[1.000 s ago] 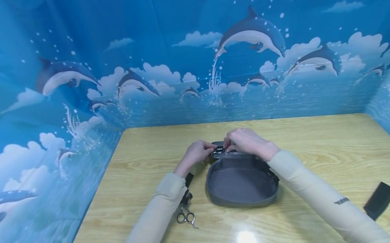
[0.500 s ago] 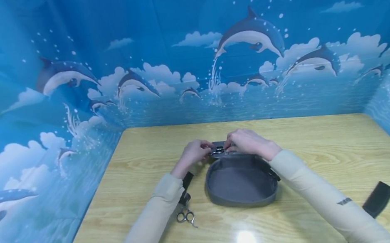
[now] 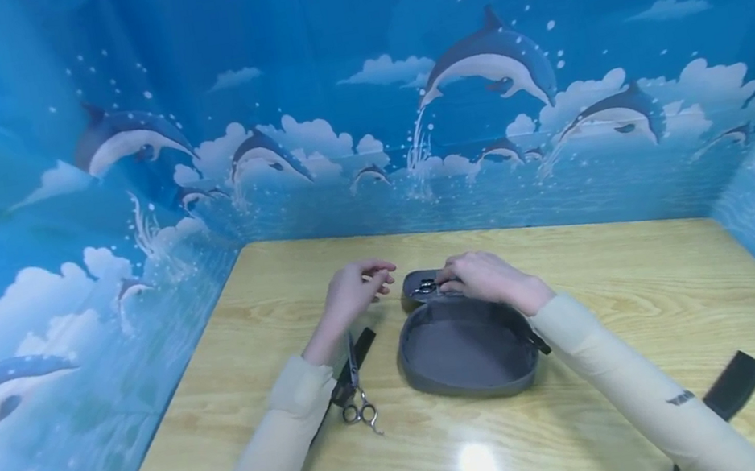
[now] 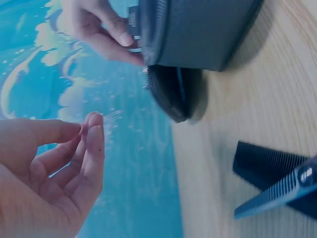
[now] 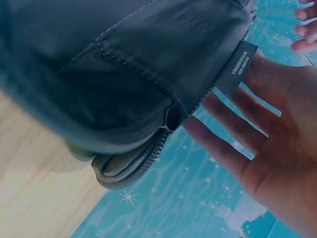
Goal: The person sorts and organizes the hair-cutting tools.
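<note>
A grey zip case (image 3: 468,348) lies unzipped on the table, its lid (image 3: 413,302) folded back away from the person. Silver scissors (image 3: 423,287), with their loops showing, lie over the lid. My right hand (image 3: 486,278) is bent over the lid and pinches at the scissors; the fingertips are partly hidden. In the right wrist view, its fingers (image 5: 223,144) reach behind the case beside a label (image 5: 237,67). My left hand (image 3: 351,292) hovers left of the lid, fingers loosely bent, holding nothing. Below it, thinning scissors (image 3: 356,389) lie across a black comb (image 3: 363,347).
A wide black comb (image 3: 733,386) lies to the right, partly behind the right sleeve (image 3: 632,368). A black strap-like piece (image 3: 538,342) sticks out at the case's right side. A blue dolphin-print curtain (image 3: 358,108) surrounds the wooden table (image 3: 271,308).
My left hand has let go at the lid's left edge and moved left, uncovering the lid, the thinning scissors and more of the comb. My right hand stays at the lid.
</note>
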`<action>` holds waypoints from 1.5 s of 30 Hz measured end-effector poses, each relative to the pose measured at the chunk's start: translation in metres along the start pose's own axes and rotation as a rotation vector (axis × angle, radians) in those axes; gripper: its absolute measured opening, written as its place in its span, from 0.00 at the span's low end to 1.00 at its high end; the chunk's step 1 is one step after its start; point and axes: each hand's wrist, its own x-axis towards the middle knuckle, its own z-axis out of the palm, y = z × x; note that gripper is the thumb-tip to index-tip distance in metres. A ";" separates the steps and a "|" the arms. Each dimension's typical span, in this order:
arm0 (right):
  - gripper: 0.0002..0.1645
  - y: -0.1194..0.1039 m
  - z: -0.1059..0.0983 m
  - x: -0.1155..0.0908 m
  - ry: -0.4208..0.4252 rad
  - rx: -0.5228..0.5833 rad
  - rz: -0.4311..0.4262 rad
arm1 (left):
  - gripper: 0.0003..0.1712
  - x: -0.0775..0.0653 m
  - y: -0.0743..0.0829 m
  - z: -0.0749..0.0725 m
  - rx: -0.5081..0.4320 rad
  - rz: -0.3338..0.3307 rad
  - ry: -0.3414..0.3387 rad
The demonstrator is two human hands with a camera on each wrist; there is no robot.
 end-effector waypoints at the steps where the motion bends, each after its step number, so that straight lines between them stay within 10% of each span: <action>1: 0.14 0.000 0.000 -0.001 0.003 -0.003 -0.002 | 0.14 -0.003 0.001 -0.003 -0.003 0.001 0.019; 12: 0.16 0.003 -0.001 -0.012 0.015 0.038 -0.008 | 0.10 -0.049 -0.010 -0.028 0.153 0.038 0.183; 28: 0.14 0.008 -0.006 -0.061 0.225 0.028 0.199 | 0.09 -0.117 -0.046 -0.010 0.556 -0.004 0.133; 45: 0.12 0.010 0.021 -0.098 0.352 0.101 0.372 | 0.25 -0.122 -0.053 0.012 0.702 -0.069 0.041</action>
